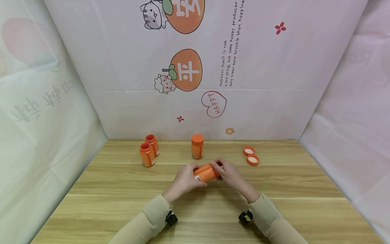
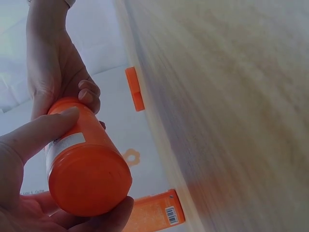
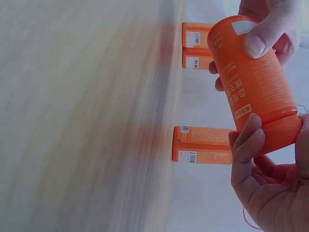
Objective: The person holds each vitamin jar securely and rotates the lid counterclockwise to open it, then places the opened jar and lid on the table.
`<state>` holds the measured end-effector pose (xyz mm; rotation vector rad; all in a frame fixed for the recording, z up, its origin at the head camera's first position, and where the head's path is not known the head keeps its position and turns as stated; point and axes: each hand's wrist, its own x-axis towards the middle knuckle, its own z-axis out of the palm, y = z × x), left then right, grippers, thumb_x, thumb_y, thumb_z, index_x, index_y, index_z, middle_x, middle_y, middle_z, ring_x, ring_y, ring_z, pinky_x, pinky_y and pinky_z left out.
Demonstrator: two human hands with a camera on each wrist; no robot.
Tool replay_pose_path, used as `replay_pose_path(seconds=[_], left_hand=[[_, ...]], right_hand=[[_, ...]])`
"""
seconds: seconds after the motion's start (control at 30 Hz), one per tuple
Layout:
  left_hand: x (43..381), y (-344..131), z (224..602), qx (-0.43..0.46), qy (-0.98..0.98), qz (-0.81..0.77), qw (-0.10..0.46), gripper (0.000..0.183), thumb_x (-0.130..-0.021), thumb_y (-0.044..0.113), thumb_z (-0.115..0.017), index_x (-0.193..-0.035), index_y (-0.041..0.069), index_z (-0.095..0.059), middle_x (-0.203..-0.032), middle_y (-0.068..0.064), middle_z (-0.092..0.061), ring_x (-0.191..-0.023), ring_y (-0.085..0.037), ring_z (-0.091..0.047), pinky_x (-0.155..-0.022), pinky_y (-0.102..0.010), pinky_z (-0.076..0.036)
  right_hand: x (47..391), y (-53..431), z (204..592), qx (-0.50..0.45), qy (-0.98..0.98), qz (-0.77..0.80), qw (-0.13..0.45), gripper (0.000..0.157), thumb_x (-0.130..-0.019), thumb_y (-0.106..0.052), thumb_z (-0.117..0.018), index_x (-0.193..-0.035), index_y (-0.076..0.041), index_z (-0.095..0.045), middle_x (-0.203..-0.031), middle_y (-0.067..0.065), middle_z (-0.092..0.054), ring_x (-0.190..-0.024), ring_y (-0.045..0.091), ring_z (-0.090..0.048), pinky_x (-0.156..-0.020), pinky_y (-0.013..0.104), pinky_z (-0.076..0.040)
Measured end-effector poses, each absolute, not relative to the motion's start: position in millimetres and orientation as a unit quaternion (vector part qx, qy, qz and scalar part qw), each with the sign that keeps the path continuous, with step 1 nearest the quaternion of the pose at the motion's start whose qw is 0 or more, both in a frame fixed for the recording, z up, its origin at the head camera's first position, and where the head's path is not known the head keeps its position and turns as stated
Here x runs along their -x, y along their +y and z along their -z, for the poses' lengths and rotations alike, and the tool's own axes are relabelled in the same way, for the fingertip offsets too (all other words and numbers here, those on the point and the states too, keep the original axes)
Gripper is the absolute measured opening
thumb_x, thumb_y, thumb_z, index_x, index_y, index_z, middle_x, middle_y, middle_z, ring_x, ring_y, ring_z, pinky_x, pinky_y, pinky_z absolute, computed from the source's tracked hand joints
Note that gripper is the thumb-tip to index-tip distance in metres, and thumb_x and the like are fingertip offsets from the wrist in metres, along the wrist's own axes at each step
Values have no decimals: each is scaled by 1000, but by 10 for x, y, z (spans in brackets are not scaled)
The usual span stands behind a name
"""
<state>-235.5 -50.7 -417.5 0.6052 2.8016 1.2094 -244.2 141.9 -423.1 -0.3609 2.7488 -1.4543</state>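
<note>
An orange pill bottle (image 1: 204,174) is held on its side above the table, its capped end toward the right. My left hand (image 1: 186,179) grips the bottle's body near its base, thumb along one side. With fingers and thumb, my right hand (image 1: 226,173) holds the orange cap (image 3: 277,134) at the other end. The right wrist view shows the cap seated on the bottle's neck; whether it is loose I cannot tell. Printed text and a white label cover the bottle's body (image 3: 253,72). In the left wrist view the round base (image 2: 90,181) faces the camera.
Behind the hands stands a capped orange bottle (image 1: 197,147). Two uncapped bottles, one in front (image 1: 147,155) and one behind (image 1: 154,144), stand at the left. Two orange caps (image 1: 252,160) lie inside-up at the right on the wooden table (image 1: 122,189). A printed white sheet (image 1: 259,84) rises behind.
</note>
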Motion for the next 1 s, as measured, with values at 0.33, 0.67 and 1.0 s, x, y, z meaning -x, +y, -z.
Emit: replay_pose_path(seconds=[0.33,0.67,1.0], left_hand=[[2322,-503,4134,-196,897,-397,15,54,-65,22,-86,-115,12,-67,-97,-1,-68,-78,-13,-56,-68,-31,-46],[2328,-485,4148,-192,894,-405,13,53,-62,19,-85,-112,12,-69,-92,1,-67,-75,-13,-55,-65,-31,-44],[2329,-486,4143,-187,895,-405,18,55,-62,21,-85,-114,14,-69,-92,2,-68,-75,-13,-55,-67,-30,-44]], right_hand=[[2437,1419,4219,123,888,444,-3,28,-98,-31,-51,-101,-5,-60,-74,4,-57,-52,14,-54,-52,38,-51],[2432,1438,4226,142,896,421,-10,31,-98,-34,-49,-99,-6,-60,-73,2,-57,-52,12,-54,-50,31,-49],[2429,1441,4219,147,903,403,-17,29,-98,-34,-50,-97,-7,-60,-68,1,-56,-50,11,-53,-48,25,-46]])
